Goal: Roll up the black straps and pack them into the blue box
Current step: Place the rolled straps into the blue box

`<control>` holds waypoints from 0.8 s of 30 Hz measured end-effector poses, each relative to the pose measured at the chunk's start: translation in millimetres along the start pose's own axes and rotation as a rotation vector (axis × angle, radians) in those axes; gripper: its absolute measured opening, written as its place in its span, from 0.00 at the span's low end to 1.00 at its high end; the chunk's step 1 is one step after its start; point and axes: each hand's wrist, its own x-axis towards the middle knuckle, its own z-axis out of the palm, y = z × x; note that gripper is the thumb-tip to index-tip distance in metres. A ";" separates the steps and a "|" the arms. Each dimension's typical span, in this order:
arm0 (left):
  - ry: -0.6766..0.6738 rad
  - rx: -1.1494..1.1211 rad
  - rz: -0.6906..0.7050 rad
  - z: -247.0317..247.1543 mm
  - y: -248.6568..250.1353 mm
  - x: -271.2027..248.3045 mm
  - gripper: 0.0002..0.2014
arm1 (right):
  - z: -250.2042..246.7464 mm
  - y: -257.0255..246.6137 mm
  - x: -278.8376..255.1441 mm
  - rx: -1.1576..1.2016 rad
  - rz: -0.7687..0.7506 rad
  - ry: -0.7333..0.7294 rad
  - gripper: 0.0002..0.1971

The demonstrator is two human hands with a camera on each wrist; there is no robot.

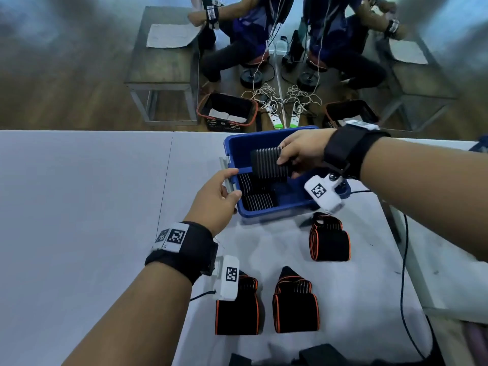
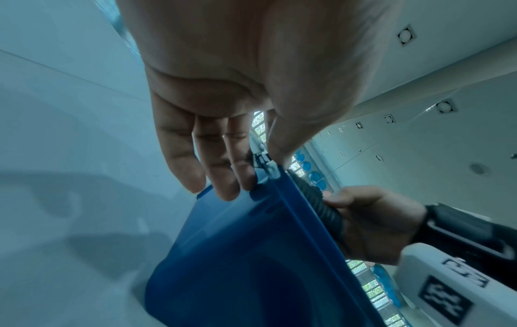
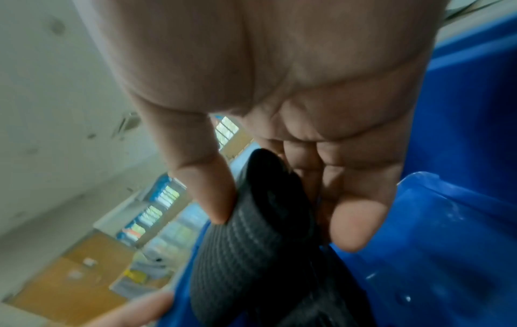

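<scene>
The rolled black strap (image 1: 269, 163) sits in the right hand (image 1: 301, 151), thumb on one face and fingers curled round the other, held over the open top of the blue box (image 1: 277, 210), above the far half and just inside the rim. In the right wrist view the thumb (image 3: 207, 188) presses the ribbed roll (image 3: 251, 243) against the fingers, with the blue wall close beside them. Two more rolls (image 1: 257, 192) lie flat on the box floor against its left side; the floor to their right is bare blue.

The left hand (image 1: 215, 200) grips the box's left rim at the grey latch (image 1: 228, 180), thumb on top and fingers (image 2: 218, 177) straight down the outer wall.

The box stands on the grey table (image 1: 79, 207) near its far edge. Three black straps with orange edging (image 1: 328, 240) lie on the table nearer the person, apart from the box and from each other. A black cable (image 1: 402, 273) runs along the table's right side.
</scene>
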 end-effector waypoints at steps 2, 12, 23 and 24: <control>0.004 -0.001 0.001 0.5 -0.8 1.0 0.21 | 5.0 -1.9 19.8 -0.106 0.035 -0.070 0.06; 0.021 0.008 0.000 0.9 -4.6 4.4 0.24 | 21.5 -13.5 69.3 -0.486 0.107 -0.182 0.16; 0.012 0.008 -0.066 1.2 -1.4 6.4 0.27 | 43.0 -32.7 70.0 -0.981 0.043 -0.090 0.26; 0.008 0.013 -0.071 0.4 0.2 6.0 0.27 | 43.9 -33.5 68.5 -1.002 0.031 -0.085 0.26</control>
